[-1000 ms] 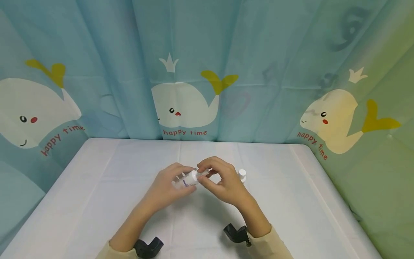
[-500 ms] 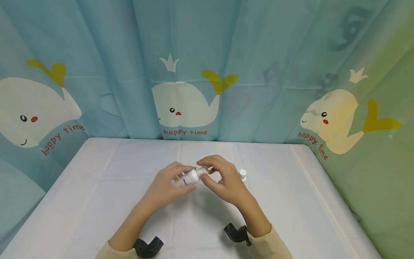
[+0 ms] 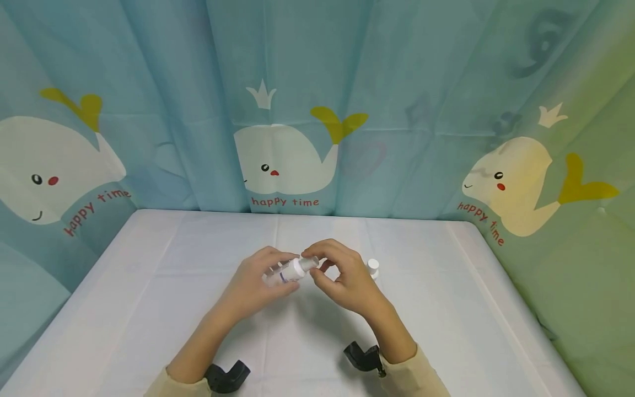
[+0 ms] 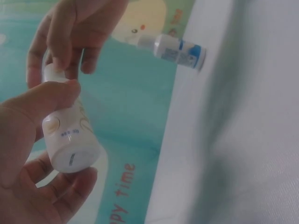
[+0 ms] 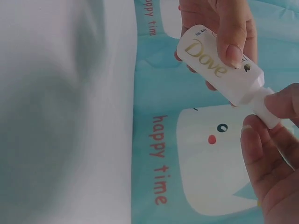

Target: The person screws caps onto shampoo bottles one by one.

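Note:
My left hand (image 3: 255, 284) grips a small white Dove bottle (image 3: 289, 272) around its body, tilted above the table with its capped end up to the right. In the right wrist view, gold lettering runs along the bottle (image 5: 203, 58). The thumb and fingers of my right hand (image 3: 349, 278) pinch the narrow white cap (image 5: 265, 108) at the bottle's top. Behind the right hand stands a second small bottle (image 3: 373, 267) with a white cap, partly hidden in the head view. The left wrist view shows blue markings on this second bottle (image 4: 180, 52).
A white cloth covers the table (image 3: 163, 309). Behind it hangs a blue-green curtain (image 3: 397, 182) printed with whales. Black camera mounts sit on both wrists, the left mount (image 3: 228, 377) and the right mount (image 3: 364, 358) low over the table.
The fingertips of my right hand have shifted around the cap, leaving more of it visible than a second ago. My left hand keeps its grip on the bottle, almost still.

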`<state>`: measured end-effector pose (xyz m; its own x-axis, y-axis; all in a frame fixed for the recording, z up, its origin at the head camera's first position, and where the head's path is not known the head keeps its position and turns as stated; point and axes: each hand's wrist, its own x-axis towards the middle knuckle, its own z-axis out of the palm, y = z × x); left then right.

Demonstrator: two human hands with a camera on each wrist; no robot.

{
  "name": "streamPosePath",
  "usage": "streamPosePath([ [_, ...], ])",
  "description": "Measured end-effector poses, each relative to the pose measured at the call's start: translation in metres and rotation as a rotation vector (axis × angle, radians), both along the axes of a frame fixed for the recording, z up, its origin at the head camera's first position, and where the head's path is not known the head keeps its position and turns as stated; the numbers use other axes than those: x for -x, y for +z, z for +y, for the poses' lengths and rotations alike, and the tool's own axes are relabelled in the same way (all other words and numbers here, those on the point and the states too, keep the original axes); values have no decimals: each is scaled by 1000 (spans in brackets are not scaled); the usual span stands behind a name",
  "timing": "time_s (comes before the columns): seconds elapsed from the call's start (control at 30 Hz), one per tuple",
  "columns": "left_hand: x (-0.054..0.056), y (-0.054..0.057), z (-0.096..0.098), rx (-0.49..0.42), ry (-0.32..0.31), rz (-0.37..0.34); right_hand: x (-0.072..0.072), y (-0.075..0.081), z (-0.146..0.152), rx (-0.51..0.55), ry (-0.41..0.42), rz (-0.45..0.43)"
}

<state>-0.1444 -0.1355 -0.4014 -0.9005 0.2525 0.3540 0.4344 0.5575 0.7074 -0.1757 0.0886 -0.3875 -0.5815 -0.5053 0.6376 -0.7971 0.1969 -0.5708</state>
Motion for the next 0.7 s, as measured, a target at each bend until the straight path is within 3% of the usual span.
streamPosePath([
  [0.27,-1,-1,1,8,-5,-8,1,-1,0,2,-25,5],
  [0.7,-2,4,1,3,0,-5,0,0,0,-10,9,4],
])
